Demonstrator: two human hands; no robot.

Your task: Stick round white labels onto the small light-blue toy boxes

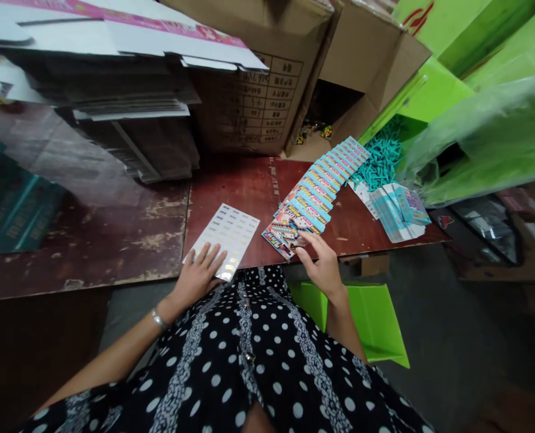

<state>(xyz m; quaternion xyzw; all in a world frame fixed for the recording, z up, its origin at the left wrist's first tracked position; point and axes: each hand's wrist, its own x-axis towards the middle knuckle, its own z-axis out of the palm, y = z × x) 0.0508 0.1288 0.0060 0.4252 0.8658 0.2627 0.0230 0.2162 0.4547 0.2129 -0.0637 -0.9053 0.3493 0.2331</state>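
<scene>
My left hand (200,269) lies flat with its fingers stretched out over the lower left part of a white sticker sheet (231,231), which bears rows of small labels. To the right, my right hand (320,260) is at the near end of a fanned row of printed cards (315,195). Its thumb and forefinger are apart, and the fingertips touch or hover just over the nearest card (278,237); I cannot tell which. The cards overlap in a long slanting line that runs away to the upper right.
Teal plastic pieces (380,159) are heaped behind a second stack of cards (398,210). Cardboard boxes (258,90) stand at the back, one open. Flattened white-and-pink cartons (127,108) are piled at left, near teal boxes (14,198). A green bin (375,319) sits below the table edge.
</scene>
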